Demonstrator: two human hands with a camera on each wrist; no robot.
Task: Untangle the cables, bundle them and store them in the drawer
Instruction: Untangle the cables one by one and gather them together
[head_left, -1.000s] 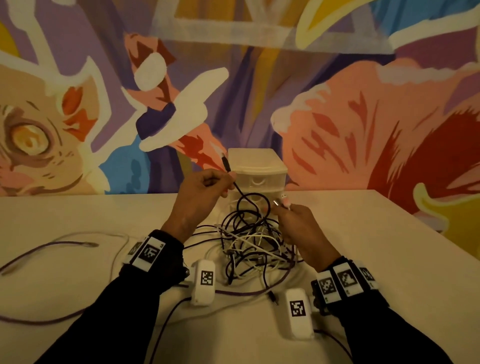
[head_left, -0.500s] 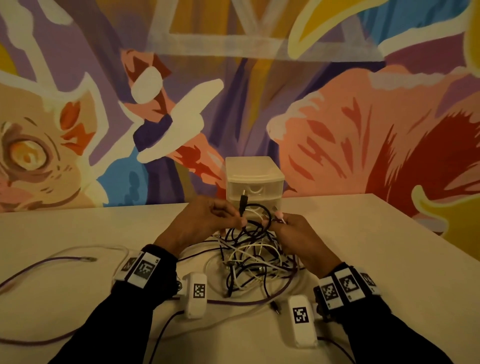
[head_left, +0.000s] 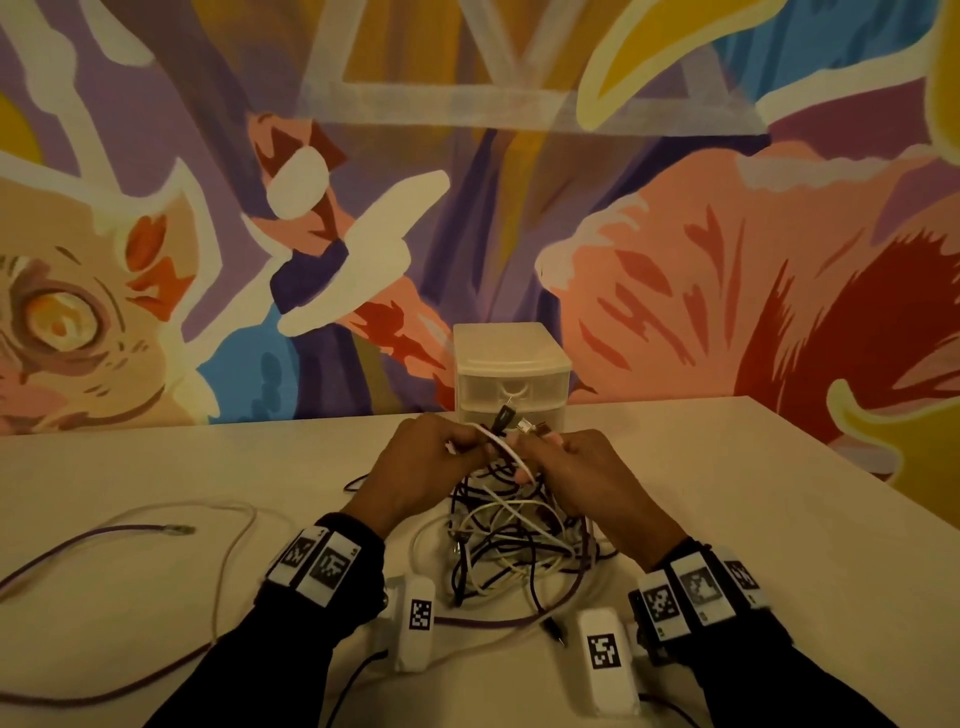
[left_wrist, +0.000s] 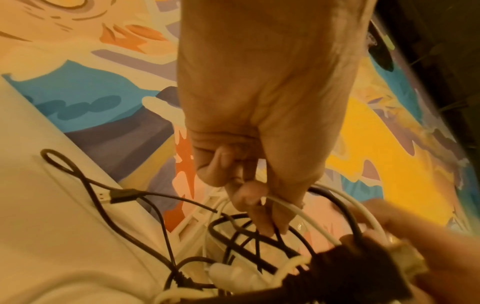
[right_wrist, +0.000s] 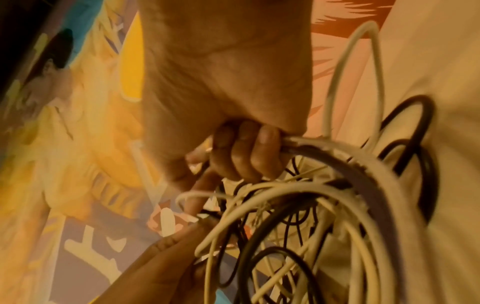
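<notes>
- Your left hand was curled around a white cable and some black strands at the top of the tangle, with its fingers pinching the white one.
- Your right hand was closed on a gathered run of white and purple cable, just beside the left; the knuckles nearly met.
- Several plug ends stuck up between the two hands, pointing away from you.
- The tangle hung directly below and toward you from both hands, resting on the desk; I'd judge either hand equally near it.
- The drawer unit stood just beyond your hands, drawers closed, straight ahead.
- A purple cable trailed well off to your left.
</notes>
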